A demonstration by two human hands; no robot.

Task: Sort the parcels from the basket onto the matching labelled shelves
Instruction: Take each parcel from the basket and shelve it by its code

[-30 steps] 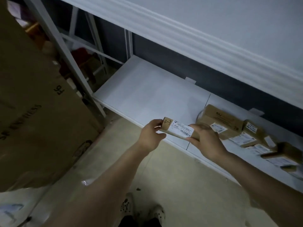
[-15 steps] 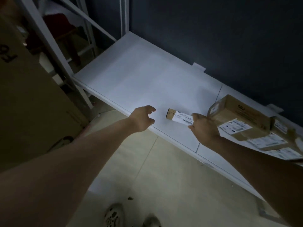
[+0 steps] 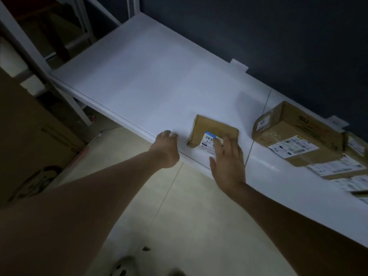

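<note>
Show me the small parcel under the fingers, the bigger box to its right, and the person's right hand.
small parcel (image 3: 209, 128): head view, on its bare brown top.
bigger box (image 3: 294, 128): head view, on its brown cardboard top.
right hand (image 3: 228, 164): head view, on the back of the hand.

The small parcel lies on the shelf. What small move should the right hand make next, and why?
Probably lift the right hand away: the small parcel lies flat on the white shelf, straight fingers only resting on it, and the left hand holds nothing.
</note>
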